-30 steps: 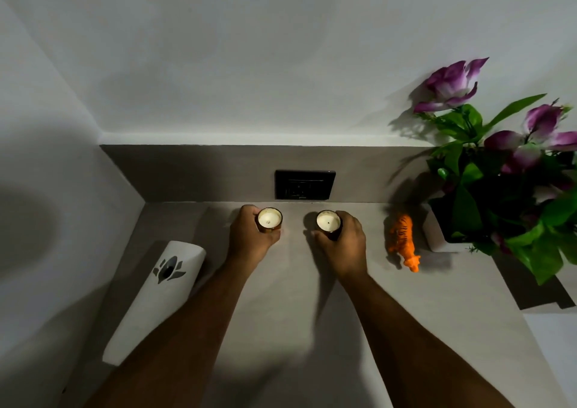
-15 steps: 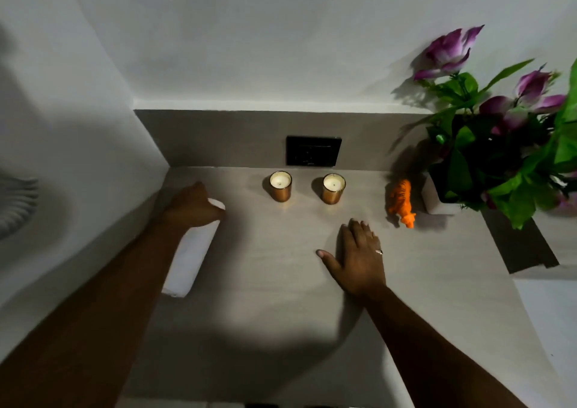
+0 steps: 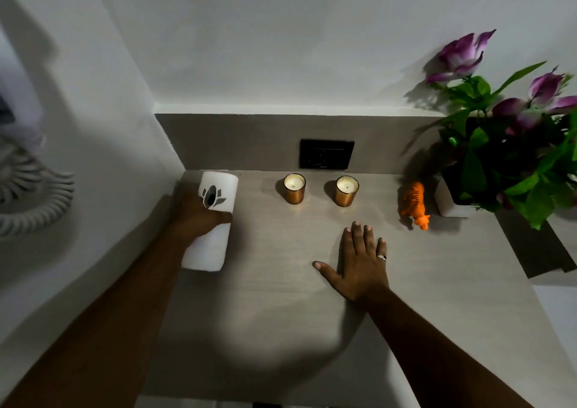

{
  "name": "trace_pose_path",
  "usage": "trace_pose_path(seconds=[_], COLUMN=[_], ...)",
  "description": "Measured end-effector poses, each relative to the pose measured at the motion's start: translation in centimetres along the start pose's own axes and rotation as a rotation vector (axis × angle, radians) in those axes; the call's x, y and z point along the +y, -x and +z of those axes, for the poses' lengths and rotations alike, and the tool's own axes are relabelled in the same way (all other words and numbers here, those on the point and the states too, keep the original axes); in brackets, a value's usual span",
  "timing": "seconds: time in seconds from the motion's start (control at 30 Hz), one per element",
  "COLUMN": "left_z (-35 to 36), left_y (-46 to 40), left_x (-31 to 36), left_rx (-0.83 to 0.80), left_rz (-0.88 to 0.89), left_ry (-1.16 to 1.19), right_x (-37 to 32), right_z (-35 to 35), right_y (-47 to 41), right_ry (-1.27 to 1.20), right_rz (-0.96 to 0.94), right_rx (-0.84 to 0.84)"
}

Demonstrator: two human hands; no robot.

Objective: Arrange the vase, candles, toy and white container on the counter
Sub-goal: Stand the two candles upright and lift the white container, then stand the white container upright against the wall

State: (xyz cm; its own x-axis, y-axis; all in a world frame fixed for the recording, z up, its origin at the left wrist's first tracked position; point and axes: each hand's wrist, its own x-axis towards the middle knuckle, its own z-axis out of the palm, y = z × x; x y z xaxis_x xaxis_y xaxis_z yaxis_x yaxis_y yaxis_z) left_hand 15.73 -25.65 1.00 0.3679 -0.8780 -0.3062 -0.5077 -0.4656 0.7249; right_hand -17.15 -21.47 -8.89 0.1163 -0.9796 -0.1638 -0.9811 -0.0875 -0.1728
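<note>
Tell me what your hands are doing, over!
Left hand gripping white container, tilted by the wall. Right hand flat on counter, empty. Nothing blocking.

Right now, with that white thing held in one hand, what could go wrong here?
The left hand grips the white container around its middle, right by the side wall; it looks tilted, so it might bump the wall or slip. Swung right, it could knock the nearer candle. The right hand lies flat on the counter, so it could not catch anything quickly.
</note>
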Motion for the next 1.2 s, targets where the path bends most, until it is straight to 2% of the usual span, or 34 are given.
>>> trace_pose_path(seconds=[0.13, 0.33, 0.6, 0.73, 0.83, 0.93, 1.0, 1.13, 1.2], left_z=[-1.3, -1.3, 0.5, 0.3, 0.7, 4.3, 8.0, 14.4, 15.8], left_y=[-2.6, -6.4, -6.6, -5.9, -4.4, -0.6, 2.9, 7.4, 8.1], left_x=[1.5, 2.2, 0.5, 0.1, -0.1, -1.6, -2.8, -4.9, -5.1], left_rx=[0.267, 0.466, 0.57, 0.566, 0.59, 0.644, 0.518, 0.052, -0.03], left_rz=[0.056, 0.132, 0.228, 0.279, 0.256, 0.16, 0.242, 0.564, 0.625], left_ry=[0.007, 0.128, 0.283, 0.371, 0.291, 0.081, -0.11, -0.608, -0.722], right_x=[-0.9, -1.1, -1.2, -1.1, -1.1, -1.0, -0.8, -0.3, 0.2], right_z=[0.1, 0.4, 0.6, 0.8, 0.8, 0.5, 0.3, 0.0, -0.1], right_y=[-0.5, -0.8, -1.0, -1.1, -1.1, -0.9, -0.5, 1.6, 3.2], right_ry=[-0.005, 0.009, 0.026, 0.026, 0.021, -0.003, -0.036, -0.145, -0.261], right_rz=[0.018, 0.015, 0.026, 0.022, 0.019, 0.019, 0.021, 0.065, 0.123], right_rx=[0.004, 0.055, 0.075, 0.082, 0.094, 0.095, 0.098, 0.132, 0.188])
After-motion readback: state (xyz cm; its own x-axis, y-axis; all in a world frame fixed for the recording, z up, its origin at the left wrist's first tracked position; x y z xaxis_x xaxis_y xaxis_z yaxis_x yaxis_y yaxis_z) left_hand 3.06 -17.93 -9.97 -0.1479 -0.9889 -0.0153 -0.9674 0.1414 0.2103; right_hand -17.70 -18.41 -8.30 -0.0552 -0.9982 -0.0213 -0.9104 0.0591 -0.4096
